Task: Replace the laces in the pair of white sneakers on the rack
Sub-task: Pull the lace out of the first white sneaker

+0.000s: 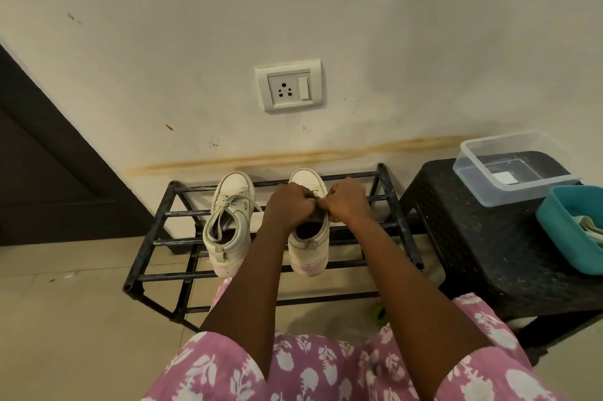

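Note:
Two white sneakers stand toe to the wall on the top bars of a black metal rack (388,204). The left sneaker (228,221) shows its lace threaded and loosely tied. Over the lacing of the right sneaker (310,247) my two hands meet. My left hand (290,204) has its fingers curled at the shoe's lace area. My right hand (344,201) pinches there too, fingertips against the left hand's. The lace under my hands is hidden.
A black plastic stool (473,237) stands right of the rack. It carries a clear plastic box (509,168) and a teal tub (567,231) with pale laces or cloth inside. A wall socket (288,88) is above the rack. A dark door (39,155) is at left.

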